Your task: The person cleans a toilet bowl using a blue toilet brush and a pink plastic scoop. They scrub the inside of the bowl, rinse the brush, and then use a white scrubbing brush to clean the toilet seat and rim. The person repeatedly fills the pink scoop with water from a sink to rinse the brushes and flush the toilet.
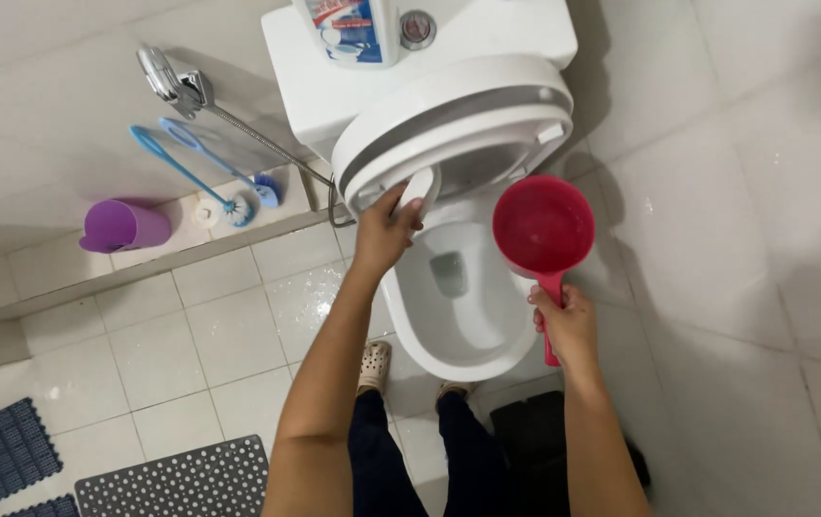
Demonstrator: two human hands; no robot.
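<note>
Red plastic dipper held by its handle in the right hand, grip wrapped closed around the handle, bowl poised level over the right rim of the white toilet bowl. Left hand reaching to the raised seat, fingers curled on its front edge and pinching it, lid tilted up behind against the cistern. Judged as the step of lifting the seat clear before the dipper comes into use; next move likely called for a steady hold on the seat and a controlled tilt of the dipper toward the bowl. Wet floor tiles and brushes to the left.
</note>
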